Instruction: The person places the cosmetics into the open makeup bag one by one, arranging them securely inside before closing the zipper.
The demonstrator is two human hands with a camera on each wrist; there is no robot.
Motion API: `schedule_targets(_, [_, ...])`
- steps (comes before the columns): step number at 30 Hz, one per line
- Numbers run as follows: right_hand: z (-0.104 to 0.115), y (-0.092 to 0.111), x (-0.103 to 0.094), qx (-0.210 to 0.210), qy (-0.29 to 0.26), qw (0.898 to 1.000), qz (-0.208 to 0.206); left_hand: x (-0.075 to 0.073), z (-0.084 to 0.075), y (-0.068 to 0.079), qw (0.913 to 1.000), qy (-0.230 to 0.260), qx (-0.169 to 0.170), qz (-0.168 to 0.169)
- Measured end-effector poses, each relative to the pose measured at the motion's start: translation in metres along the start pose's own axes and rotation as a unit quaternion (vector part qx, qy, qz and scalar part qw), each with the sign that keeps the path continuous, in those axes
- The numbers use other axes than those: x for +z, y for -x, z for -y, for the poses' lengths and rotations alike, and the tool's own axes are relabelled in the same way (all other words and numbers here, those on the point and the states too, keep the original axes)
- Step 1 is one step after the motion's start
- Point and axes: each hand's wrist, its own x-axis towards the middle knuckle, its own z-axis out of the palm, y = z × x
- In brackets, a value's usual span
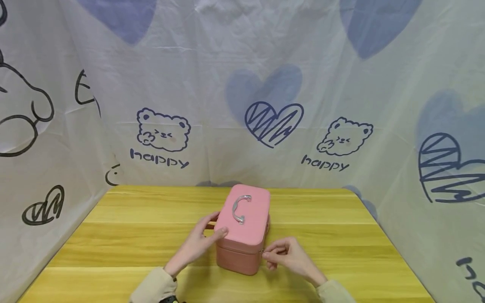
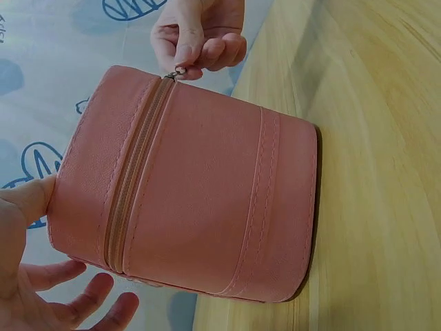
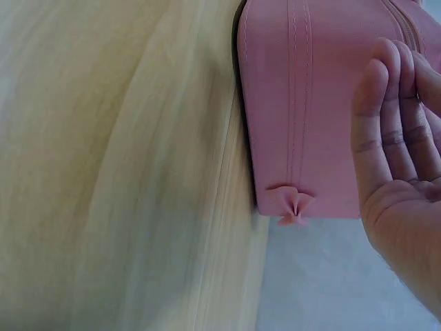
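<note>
A pink zip-up cosmetic case (image 1: 242, 235) stands upright on the wooden table, its lid closed and a silver handle (image 1: 238, 209) on top. My left hand (image 1: 201, 240) rests on the case's left side, thumb on the lid's edge and the other fingers spread along the side. At the near right corner my right hand (image 1: 288, 256) pinches the metal zipper pull (image 2: 179, 71) between thumb and forefinger. The zipper (image 2: 138, 172) runs closed across the end panel in the left wrist view. A small pink bow (image 3: 293, 203) decorates the long side in the right wrist view.
The yellow wood-grain table (image 1: 132, 235) spreads out on both sides of the case. Behind it and at both sides hangs a white cloth (image 1: 212, 84) printed with blue hearts, bears and lettering. A dark watch (image 1: 169, 299) shows at the left sleeve.
</note>
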Motion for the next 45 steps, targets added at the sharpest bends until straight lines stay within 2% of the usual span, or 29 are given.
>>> schedule_targets(8, [-0.003, -0.004, 0.005, -0.064, 0.081, 0.994, -0.019, -0.004, 0.001, 0.002, 0.9999, -0.003, -0.007, -0.013])
schedule_targets(12, [-0.006, -0.005, 0.008, -0.09, 0.089, 0.992, -0.015, -0.008, 0.002, 0.003, 0.9996, 0.009, -0.009, -0.024])
schedule_targets(17, [-0.004, -0.005, 0.016, -0.102, 0.089, 0.991, -0.01, -0.01, 0.002, 0.003, 0.9984, -0.001, 0.004, -0.057])
schedule_targets(21, [-0.001, -0.006, 0.026, -0.106, 0.096, 0.989, -0.026, -0.009, 0.002, 0.004, 0.9953, -0.023, 0.01, -0.093])
schedule_targets(26, [0.002, -0.008, 0.034, -0.089, 0.104, 0.989, -0.048, -0.004, 0.002, 0.006, 0.9897, -0.064, 0.022, -0.126])
schedule_targets(31, [0.004, -0.009, 0.04, -0.076, 0.111, 0.989, -0.068, 0.002, -0.002, 0.011, 0.9872, -0.11, 0.005, -0.116])
schedule_targets(37, [0.003, -0.008, 0.048, -0.087, 0.129, 0.983, -0.094, 0.008, -0.006, 0.015, 0.9828, -0.148, -0.029, -0.107])
schedule_targets(45, [0.004, -0.007, 0.053, -0.1, 0.128, 0.982, -0.096, 0.013, -0.01, 0.018, 0.9826, -0.14, -0.039, -0.116])
